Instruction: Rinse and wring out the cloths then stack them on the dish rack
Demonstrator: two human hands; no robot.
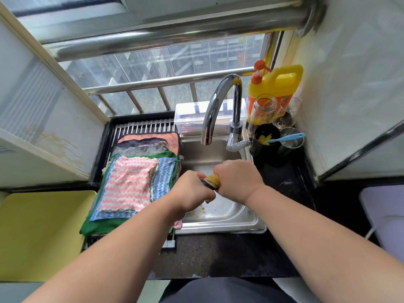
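Both forearms reach up from frame bottom. Left hand (192, 191) and right hand (237, 180) grip twisted yellow-dark cloth (211, 181) over sink (220, 224), frame centre. Faucet (218, 106) above. Stacked cloths (131, 182) on dish rack (142, 126), left. Detergent jug (277, 84), glasses upper right.

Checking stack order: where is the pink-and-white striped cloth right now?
Head view, left of the sink: the pink-and-white striped cloth lies topmost on the dish rack pile, over the blue striped cloth.

sink (251, 224): shiny steel | cloths (129, 184): fuzzy terry | faucet (218, 101): chrome, glossy
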